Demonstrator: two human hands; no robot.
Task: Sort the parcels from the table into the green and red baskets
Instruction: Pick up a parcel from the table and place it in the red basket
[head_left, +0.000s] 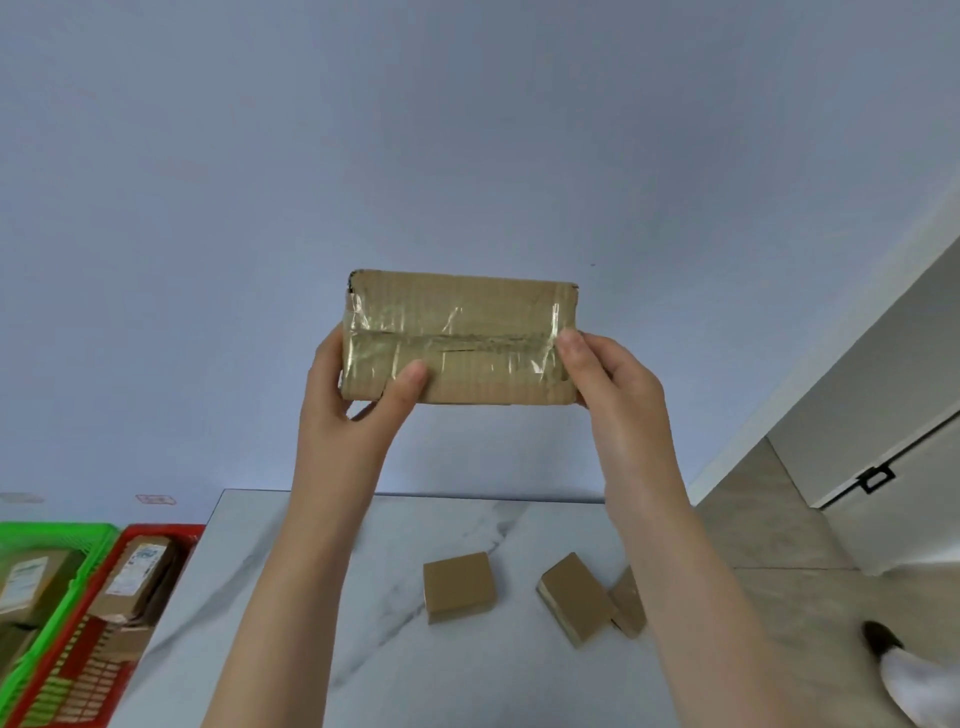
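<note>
1. Grip: the left hand (358, 395) holds the taped parcel (460, 338) by its left end, thumb across the front. The right hand (613, 384) clasps its right end, high above the table (291, 561).
2. Far left, the green basket (67, 535) and the red basket (156, 532) hold labelled parcels.
3. On the table, the left box (458, 586) lies apart from the middle box (574, 597), which touches the right box (628, 603).

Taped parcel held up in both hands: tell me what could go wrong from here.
1. The left hand and right hand grip the taped parcel only at its ends, thumbs on glossy tape; it might slip and drop onto the small boxes on the table.
2. No label shows on this face, so it could land in the wrong one: green basket or red basket.
</note>
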